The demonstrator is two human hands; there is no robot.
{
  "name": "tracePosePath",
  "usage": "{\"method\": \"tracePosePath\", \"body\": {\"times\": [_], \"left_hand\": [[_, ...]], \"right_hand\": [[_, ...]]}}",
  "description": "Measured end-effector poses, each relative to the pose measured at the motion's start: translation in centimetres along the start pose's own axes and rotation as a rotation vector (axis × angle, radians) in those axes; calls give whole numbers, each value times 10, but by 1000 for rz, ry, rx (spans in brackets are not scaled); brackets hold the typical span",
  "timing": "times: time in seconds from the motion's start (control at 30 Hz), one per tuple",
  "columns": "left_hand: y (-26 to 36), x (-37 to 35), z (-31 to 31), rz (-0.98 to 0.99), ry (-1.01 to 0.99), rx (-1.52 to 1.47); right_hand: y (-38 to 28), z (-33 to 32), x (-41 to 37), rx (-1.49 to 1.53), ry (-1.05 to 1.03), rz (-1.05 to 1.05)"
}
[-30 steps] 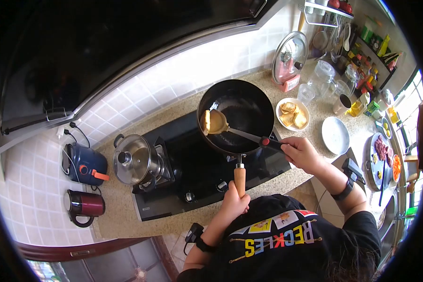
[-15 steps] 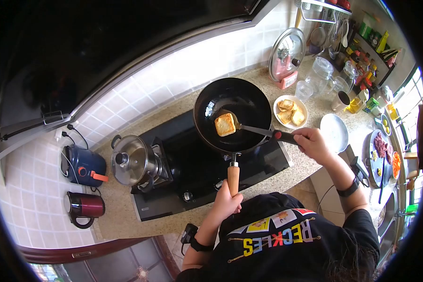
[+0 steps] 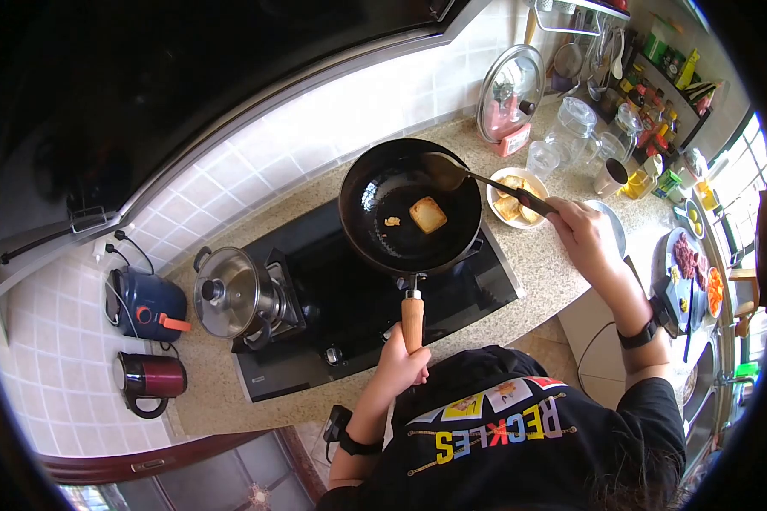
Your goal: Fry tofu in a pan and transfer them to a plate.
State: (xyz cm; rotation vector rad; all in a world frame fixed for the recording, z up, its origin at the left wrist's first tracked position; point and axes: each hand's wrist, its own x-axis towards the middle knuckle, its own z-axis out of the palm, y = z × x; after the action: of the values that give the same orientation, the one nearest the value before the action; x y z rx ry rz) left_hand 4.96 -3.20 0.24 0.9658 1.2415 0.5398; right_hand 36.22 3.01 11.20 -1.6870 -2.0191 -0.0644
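A dark wok (image 3: pixel 375 234) sits on the stove, its wooden handle (image 3: pixel 412 319) pointing toward me. My left hand (image 3: pixel 399 364) is wrapped round that handle. In the wok lie a square golden-brown fried slice (image 3: pixel 428 215) and a small broken crumb (image 3: pixel 392 221). My right hand (image 3: pixel 581 237) grips the dark handle of a spatula (image 3: pixel 498 185). Its blade is at the wok's upper right inner wall, apart from the slice. Under the spatula's shaft, right of the wok, a white bowl (image 3: pixel 493 206) holds several similar browned pieces.
A lidded steel pot (image 3: pixel 230 294) stands left on the black stove (image 3: pixel 302 362). Farther left are a blue appliance (image 3: pixel 149 298) and a dark red kettle (image 3: pixel 158 376). A glass lid (image 3: pixel 510 94) leans on the wall. Jugs (image 3: pixel 571 123) and a board with meat (image 3: pixel 686 260) are at right.
The spatula has come out from under the slice and moved up to the wok's far right side. The slice now rests in the wok, and a crumb shows beside it.
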Motion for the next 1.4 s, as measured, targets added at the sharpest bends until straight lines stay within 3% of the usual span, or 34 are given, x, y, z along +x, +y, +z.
{"method": "tracePosePath", "body": {"times": [0.17,0.4,0.5,0.57,0.8,0.93,1.17,1.4], "left_hand": [[1,-1,-3,0,-11,-38],[3,1,-13,-24,-39,-52],[3,3,-16,-19,-60,-81],[4,2,-18,-14,-70,-103],[8,4,-30,-39,-113,-176],[8,6,-36,-41,-135,-202],[10,3,-24,-19,-122,-219],[8,5,-17,8,-112,-223]], "right_hand": [[3,-16,-3,-43,22,-82],[-24,-4,-11,-357,-207,-174],[-29,0,-2,-181,-242,-189],[-26,4,-2,-162,-158,-81],[-15,-12,-1,75,35,-70],[-9,-28,-2,186,-31,-76],[-18,-30,1,126,-149,-88],[-26,-18,8,48,-66,-42]]}}
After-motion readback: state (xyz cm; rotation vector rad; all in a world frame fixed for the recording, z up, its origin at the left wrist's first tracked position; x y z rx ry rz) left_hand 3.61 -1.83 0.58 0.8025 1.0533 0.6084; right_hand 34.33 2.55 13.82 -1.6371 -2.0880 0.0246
